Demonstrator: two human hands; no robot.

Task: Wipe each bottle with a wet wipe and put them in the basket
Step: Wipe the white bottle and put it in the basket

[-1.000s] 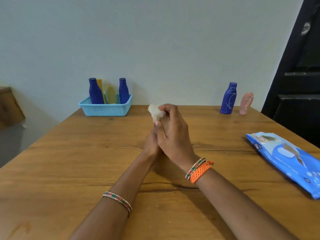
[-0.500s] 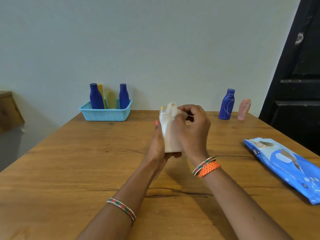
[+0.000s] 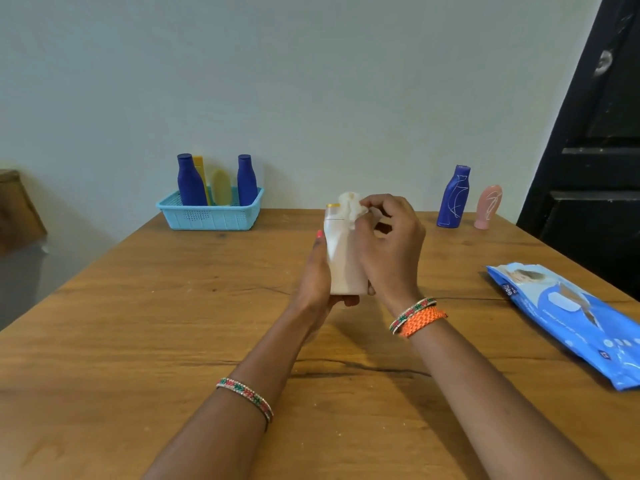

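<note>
A white bottle (image 3: 341, 261) with a yellow cap stands upright above the middle of the table, gripped low down by my left hand (image 3: 317, 275). My right hand (image 3: 391, 244) pinches a crumpled white wet wipe (image 3: 351, 206) against the bottle's top. Far left at the back, a light blue basket (image 3: 211, 216) holds two dark blue bottles (image 3: 188, 181), a yellow bottle and a pale yellow one. A dark blue bottle (image 3: 454, 197) and a pink bottle (image 3: 488, 206) stand at the back right.
A blue pack of wet wipes (image 3: 571, 317) lies on the wooden table (image 3: 138, 323) at the right edge. A black door (image 3: 595, 168) is beyond the right side, a wooden piece of furniture at far left.
The white bottle has come upright into view in my left hand. My right hand has brought the wipe to the bottle's top.
</note>
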